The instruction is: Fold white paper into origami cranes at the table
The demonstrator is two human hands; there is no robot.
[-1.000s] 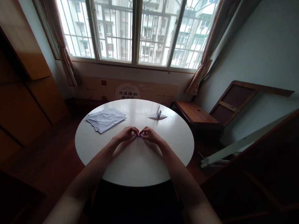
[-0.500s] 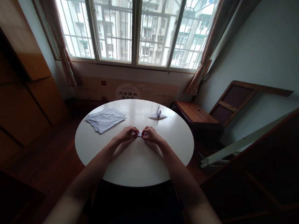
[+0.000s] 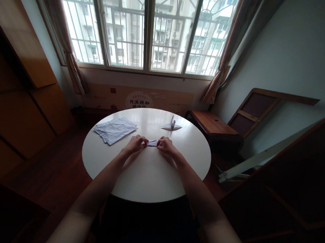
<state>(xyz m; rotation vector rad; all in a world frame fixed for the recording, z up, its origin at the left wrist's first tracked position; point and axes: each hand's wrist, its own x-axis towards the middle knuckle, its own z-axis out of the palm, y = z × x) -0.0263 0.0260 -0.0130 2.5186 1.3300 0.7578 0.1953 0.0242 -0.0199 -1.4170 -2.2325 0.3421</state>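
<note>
A small folded piece of paper [image 3: 152, 143] lies flat near the middle of the round white table [image 3: 148, 179]. My left hand [image 3: 137, 143] pinches its left end, and my right hand [image 3: 165, 145] pinches its right end. Between the fingertips the paper's upper face shows, with a slanting fold or flap on it. Behind my right hand stands a folded paper crane [image 3: 172, 124]. Several creased sheets of paper [image 3: 115, 129] lie in a loose stack to the far left of my left hand.
A low wooden stool or bench [image 3: 213, 122] stands behind the table on the right. Near it a folded wooden frame [image 3: 255, 110] leans on the wall. A long printed cardboard panel [image 3: 164, 97] stands below the barred window [image 3: 148, 32]. Wooden cabinets [image 3: 42, 110] line the left side.
My hands have moved slightly apart, the right one farther to the right. More of the folded paper now shows between them. The crane and the stack of sheets stay in place.
</note>
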